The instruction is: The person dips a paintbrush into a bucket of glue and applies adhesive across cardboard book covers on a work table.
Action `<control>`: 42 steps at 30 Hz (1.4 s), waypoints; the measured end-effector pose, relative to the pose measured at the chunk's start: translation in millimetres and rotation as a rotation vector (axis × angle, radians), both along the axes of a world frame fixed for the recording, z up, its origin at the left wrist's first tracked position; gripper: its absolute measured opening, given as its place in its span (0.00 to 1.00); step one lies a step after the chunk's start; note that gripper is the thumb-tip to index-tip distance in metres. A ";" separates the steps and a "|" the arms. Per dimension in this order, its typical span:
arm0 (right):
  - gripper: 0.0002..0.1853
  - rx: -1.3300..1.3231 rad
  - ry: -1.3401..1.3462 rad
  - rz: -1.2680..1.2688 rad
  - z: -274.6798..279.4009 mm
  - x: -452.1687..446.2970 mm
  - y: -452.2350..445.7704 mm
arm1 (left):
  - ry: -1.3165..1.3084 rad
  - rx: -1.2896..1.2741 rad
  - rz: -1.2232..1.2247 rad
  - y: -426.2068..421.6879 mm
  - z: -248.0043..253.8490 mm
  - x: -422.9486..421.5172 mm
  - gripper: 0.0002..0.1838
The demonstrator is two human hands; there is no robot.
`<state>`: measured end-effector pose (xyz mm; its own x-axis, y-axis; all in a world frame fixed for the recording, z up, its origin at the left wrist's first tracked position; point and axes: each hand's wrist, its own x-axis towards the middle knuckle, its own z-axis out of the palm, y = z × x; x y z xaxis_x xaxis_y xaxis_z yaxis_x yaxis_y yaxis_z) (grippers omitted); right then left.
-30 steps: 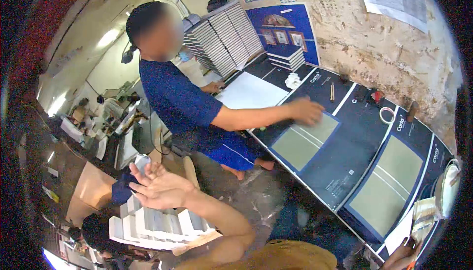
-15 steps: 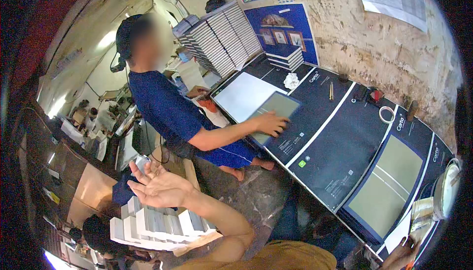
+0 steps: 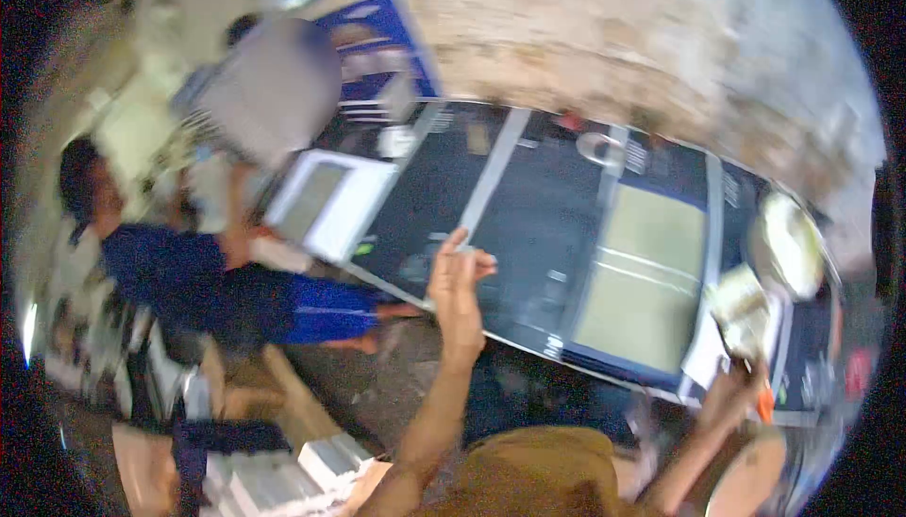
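My left hand (image 3: 458, 305) is raised in front of the black table (image 3: 538, 253), a finger pointing up and others partly bent, with nothing visible in it. At the lower right, my right hand (image 3: 729, 396) grips the dark handle of a wide brush (image 3: 741, 305) with pale, coated bristles. The brush is over a white sheet (image 3: 708, 352), close to a round bucket (image 3: 791, 245) with whitish contents. Left of it lies a dark blue cover sheet (image 3: 618, 363) bearing greyish-green boards (image 3: 637, 305) with white strips between them. Motion blurs the view.
A co-worker in a blue shirt (image 3: 165, 258) stands at the table's left end, by a white sheet (image 3: 363, 201) with a grey board (image 3: 313, 198) on it. A tape ring (image 3: 597, 147) lies near the wall. Stacked white blocks (image 3: 283, 479) stand lower left.
The view has turned right. My left hand has swung from the far left to the table's front edge, its fingers less spread. The co-worker's board now lies on the white sheet.
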<state>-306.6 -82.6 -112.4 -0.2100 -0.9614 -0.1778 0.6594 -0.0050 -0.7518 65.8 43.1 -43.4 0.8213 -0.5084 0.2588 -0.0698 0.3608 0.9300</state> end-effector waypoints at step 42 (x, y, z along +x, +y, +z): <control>0.27 -0.379 1.827 -0.112 197.6 -93.1 -250.4 | -0.339 0.293 -0.437 -85.3 -64.9 -128.9 0.13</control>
<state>-399.6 -333.1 85.2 0.0729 -0.8607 0.5038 -0.8719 -0.3003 -0.3869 -63.0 -42.2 -108.3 0.4184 -0.8680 0.2673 -0.2821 0.1556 0.9467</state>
